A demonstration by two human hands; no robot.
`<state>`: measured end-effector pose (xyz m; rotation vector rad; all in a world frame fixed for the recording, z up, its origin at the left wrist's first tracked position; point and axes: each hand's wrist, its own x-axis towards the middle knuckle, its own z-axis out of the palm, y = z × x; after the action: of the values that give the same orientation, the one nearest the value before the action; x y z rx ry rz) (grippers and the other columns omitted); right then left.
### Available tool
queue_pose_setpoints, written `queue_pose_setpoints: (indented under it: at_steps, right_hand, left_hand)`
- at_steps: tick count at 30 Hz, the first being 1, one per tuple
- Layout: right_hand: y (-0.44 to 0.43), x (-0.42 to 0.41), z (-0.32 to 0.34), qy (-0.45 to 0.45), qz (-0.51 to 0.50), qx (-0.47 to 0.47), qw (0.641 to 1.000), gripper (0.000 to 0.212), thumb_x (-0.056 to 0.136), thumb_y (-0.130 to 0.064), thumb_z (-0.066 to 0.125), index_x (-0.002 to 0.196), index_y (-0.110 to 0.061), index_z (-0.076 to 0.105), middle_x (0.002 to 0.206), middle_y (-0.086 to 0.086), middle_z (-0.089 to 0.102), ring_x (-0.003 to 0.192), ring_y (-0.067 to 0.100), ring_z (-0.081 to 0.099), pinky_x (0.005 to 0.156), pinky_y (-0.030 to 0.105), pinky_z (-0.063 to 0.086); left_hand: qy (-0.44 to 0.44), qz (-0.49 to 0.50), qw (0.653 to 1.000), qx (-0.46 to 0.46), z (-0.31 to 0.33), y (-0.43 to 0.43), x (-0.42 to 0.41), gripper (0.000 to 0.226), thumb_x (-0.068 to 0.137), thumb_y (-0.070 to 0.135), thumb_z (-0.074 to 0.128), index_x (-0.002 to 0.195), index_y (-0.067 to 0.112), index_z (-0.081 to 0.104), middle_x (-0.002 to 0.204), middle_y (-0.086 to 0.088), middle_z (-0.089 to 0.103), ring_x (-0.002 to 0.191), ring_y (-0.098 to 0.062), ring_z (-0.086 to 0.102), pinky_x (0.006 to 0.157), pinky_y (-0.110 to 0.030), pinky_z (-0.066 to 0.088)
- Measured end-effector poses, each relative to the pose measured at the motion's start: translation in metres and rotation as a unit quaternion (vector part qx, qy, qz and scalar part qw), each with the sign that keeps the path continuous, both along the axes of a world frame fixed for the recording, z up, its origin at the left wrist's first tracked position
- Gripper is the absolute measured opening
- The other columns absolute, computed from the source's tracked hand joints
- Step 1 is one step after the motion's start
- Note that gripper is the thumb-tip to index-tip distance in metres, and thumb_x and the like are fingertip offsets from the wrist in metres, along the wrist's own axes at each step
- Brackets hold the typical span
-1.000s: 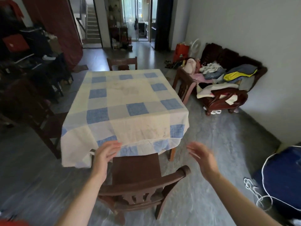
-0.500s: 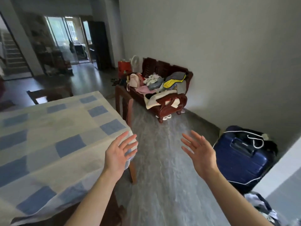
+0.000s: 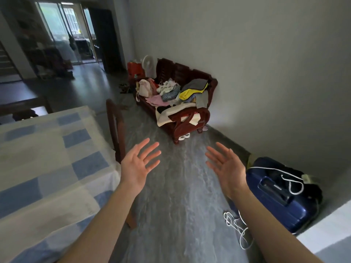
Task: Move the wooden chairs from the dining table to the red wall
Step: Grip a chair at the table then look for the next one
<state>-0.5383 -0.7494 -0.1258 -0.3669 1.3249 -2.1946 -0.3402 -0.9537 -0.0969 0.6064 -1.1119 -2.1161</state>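
Both grips released, left hand [image 3: 139, 165] and right hand [image 3: 227, 168] empty over the floor. A wooden chair [image 3: 115, 128] stands tucked at the table [image 3: 47, 158], right side. No chair carried; moving's ahead.

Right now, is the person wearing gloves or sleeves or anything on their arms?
No. Both arms are bare as far up as the picture shows, with no sleeves in sight. The left hand and right hand have no gloves, and no rings, watch or bracelets show on the fingers or wrists.
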Motion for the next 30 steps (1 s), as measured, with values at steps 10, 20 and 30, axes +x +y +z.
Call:
queue_pose_setpoints:
  at_steps: [10, 20, 30]
  right_hand:
    - [-0.152, -0.15, -0.01, 0.025, 0.053, 0.034, 0.998, 0.056, 0.094, -0.051, 0.052, 0.14, -0.018, 0.06, 0.133, 0.011, 0.07, 0.123, 0.033, 0.066, 0.107, 0.051, 0.048]
    - [-0.327, -0.3, 0.018, 0.017, 0.091, 0.028, 0.995, 0.045, 0.105, -0.041, 0.043, 0.136, -0.014, 0.061, 0.131, 0.015, 0.071, 0.118, 0.031, 0.069, 0.096, 0.044, 0.051]
    - [-0.543, -0.433, -0.017, 0.001, 0.238, 0.046, 0.97, 0.05, 0.106, -0.034, 0.033, 0.145, -0.01, 0.054, 0.131, 0.015, 0.071, 0.125, 0.032, 0.065, 0.108, 0.048, 0.043]
  left_hand:
    - [0.005, 0.04, 0.999, 0.015, -0.032, -0.136, -0.137, 0.046, 0.106, 0.039, 0.036, 0.137, 0.017, 0.062, 0.132, -0.01, 0.071, 0.12, -0.031, 0.068, 0.101, -0.047, 0.049]
    - [-0.007, 0.076, 0.997, 0.003, -0.009, -0.295, -0.283, 0.044, 0.106, 0.038, 0.034, 0.132, 0.018, 0.064, 0.13, -0.009, 0.073, 0.109, -0.028, 0.07, 0.094, -0.043, 0.05]
    - [-0.026, 0.214, 0.976, 0.023, -0.04, -0.434, -0.365, 0.041, 0.104, 0.037, 0.036, 0.126, 0.021, 0.066, 0.128, -0.009, 0.073, 0.101, -0.026, 0.071, 0.084, -0.039, 0.051]
